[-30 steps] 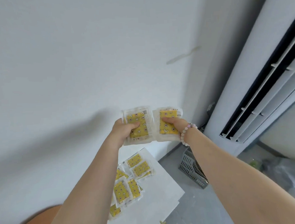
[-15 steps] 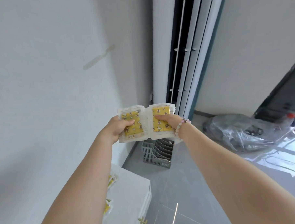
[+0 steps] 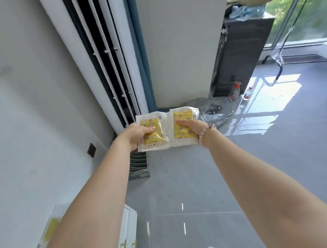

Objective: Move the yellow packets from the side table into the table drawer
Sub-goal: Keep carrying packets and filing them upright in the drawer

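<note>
Both arms are stretched out in front of me above the grey floor. My left hand (image 3: 136,135) grips a stack of yellow packets (image 3: 156,141) in clear wrappers, thumb pressed on top. My right hand (image 3: 192,127) holds a second stack of yellow packets (image 3: 183,116) right beside the first; the two stacks touch edge to edge. A bead bracelet sits on the right wrist. The white side table (image 3: 128,224) shows only as a corner at the bottom left, with a blurred yellow packet (image 3: 51,229) lying on it. No drawer is in view.
A tall white air conditioner (image 3: 107,57) stands against the wall ahead left, a grey plastic basket (image 3: 139,168) at its foot. A crumpled plastic bag (image 3: 212,112), bottles (image 3: 234,91) and a dark cabinet (image 3: 239,45) are ahead right. Glossy grey floor spreads to the right.
My view has swung right, away from the wall and side table toward the room and window. Both hands keep the same grip on their packets, held side by side.
</note>
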A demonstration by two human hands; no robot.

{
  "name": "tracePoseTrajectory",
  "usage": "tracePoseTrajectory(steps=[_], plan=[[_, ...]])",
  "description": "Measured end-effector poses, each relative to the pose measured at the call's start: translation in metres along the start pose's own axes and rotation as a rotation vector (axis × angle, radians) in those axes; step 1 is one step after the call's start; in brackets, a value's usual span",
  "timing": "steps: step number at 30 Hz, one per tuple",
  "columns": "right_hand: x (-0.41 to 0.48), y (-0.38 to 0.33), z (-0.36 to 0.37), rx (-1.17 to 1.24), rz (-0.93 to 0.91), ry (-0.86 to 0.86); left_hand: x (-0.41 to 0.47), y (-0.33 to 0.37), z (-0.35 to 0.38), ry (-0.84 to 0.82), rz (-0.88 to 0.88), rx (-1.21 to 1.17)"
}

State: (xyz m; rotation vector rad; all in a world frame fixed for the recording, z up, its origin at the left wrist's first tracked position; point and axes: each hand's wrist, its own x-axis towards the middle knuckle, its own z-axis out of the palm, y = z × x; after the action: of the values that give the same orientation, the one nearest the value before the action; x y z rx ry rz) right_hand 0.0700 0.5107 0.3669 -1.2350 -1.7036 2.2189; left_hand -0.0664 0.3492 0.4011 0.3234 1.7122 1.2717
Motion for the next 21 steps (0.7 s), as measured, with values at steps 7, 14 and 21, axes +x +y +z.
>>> tracePoseTrajectory(steps=[7, 14, 21], plan=[[-0.047, 0.029, -0.129, 0.188, -0.012, 0.176, 0.021, 0.015, 0.139, -0.173, -0.025, 0.156], [-0.105, 0.070, -0.239, 0.347, -0.026, 0.351, 0.043, 0.013, 0.272, -0.370, -0.052, 0.258], [-0.146, 0.116, -0.299, 0.524, -0.011, 0.485, 0.056, -0.010, 0.366, -0.531, -0.123, 0.373]])
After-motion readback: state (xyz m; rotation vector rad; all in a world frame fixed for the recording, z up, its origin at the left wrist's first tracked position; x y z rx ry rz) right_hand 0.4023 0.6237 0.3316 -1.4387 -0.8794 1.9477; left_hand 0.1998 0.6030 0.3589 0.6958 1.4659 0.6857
